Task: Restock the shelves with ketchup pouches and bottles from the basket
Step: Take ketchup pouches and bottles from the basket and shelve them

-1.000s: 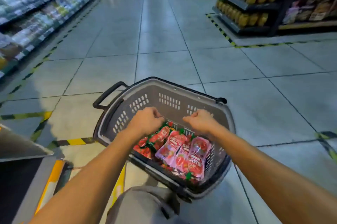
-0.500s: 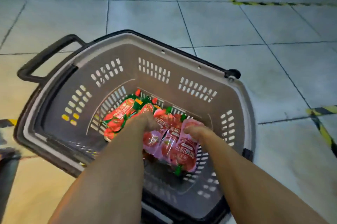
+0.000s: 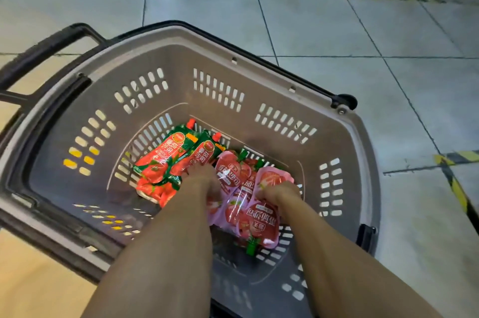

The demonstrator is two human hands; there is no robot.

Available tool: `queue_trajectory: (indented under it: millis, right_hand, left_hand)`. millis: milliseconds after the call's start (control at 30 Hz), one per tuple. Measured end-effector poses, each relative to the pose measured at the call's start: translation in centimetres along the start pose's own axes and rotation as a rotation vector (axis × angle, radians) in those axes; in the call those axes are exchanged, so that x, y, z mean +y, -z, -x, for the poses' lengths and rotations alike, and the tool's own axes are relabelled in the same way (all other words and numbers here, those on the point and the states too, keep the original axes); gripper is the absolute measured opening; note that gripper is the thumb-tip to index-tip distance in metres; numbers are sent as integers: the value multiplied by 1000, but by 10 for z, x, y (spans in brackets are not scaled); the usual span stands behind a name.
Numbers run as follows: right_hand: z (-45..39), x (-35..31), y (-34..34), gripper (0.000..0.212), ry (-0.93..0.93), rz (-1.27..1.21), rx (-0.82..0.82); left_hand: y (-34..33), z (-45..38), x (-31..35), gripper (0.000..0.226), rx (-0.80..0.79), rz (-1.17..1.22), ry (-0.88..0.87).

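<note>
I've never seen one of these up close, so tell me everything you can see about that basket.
The basket looks like grey-brown plastic, deep, with rounded corners and slotted holes in its walls and bottom. A dark rim runs round the top, and a black handle sticks out at the far left. It is seen from above, over a tiled floor. Red-and-green pouches and pink pouches lie on its bottom. The left hand and right hand reach in among the pouches.
</note>
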State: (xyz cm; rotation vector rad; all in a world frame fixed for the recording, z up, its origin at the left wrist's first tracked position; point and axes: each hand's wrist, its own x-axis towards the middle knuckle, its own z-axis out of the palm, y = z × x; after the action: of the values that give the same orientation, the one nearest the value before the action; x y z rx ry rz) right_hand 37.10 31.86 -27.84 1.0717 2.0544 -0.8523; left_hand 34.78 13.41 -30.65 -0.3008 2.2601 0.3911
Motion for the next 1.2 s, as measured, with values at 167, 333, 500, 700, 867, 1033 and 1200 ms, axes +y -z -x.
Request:
queue_trajectory:
  millis: [167,333,500,700,867,1033,1200]
  right_hand:
    - [6,3,-1,89,17,-48,117]
    - [18,-2,10,90,74,-135,63]
    - [64,-24,31,61,269,-261,-99]
    - [165,-56,63,23,656,-129,-236]
    - [276,-70,62,23,959,-64,-430]
    - [386,-66,20,24,1210,17,-591]
    - [473,-44,-35,19,1362,198,-744]
  left_hand:
    - [10,8,2,76,-16,133,-56]
    - [45,26,-6,50,-33,334,-125]
    - [110,78,-20,29,-24,553,-176]
    - [155,193,-68,24,250,944,-256]
    - [152,300,-144,20,494,1257,-327]
    - [113,396,-222,21,759,1447,-243]
    - [41,477,-292,15,945,1696,-147]
